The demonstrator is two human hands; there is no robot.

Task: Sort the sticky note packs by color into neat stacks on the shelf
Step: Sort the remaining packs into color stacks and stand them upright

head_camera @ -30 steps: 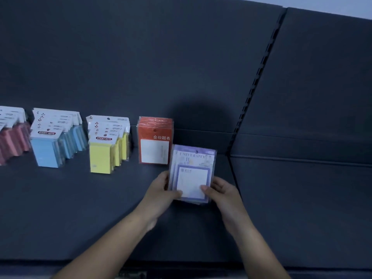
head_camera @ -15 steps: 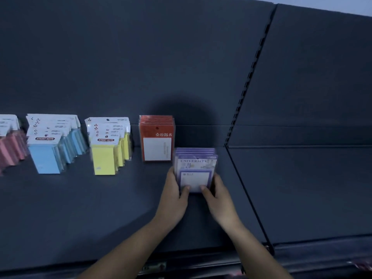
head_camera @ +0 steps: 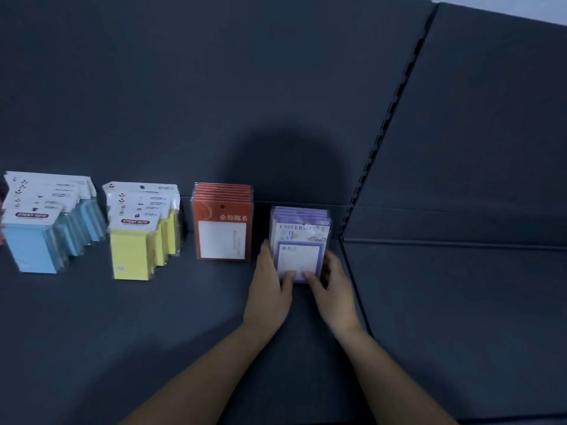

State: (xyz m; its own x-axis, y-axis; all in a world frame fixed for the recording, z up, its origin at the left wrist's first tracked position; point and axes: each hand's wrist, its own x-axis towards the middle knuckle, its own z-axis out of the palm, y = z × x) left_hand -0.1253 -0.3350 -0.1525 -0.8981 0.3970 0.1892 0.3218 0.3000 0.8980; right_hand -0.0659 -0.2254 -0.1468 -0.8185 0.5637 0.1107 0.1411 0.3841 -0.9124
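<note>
A row of purple sticky note packs (head_camera: 302, 237) stands upright on the dark shelf (head_camera: 153, 317), just right of a row of red packs (head_camera: 222, 228). My left hand (head_camera: 270, 286) grips the purple row's left side, thumb on the front pack's lower edge. My right hand (head_camera: 331, 286) grips its right side, thumb also on the front. Further left stand the yellow packs (head_camera: 135, 253) and the blue packs (head_camera: 36, 240), each fanned back toward the wall.
A slotted upright (head_camera: 383, 130) divides the back panel, and a seam runs down the shelf just right of my right hand. A second shelf section (head_camera: 460, 302) lies to the right. A sliver of pink packs (head_camera: 1, 216) shows at the left edge.
Both hands have pushed the purple packs back from the shelf front toward the wall, in line beside the red row. The hands now clasp the row's sides with thumbs on the front.
</note>
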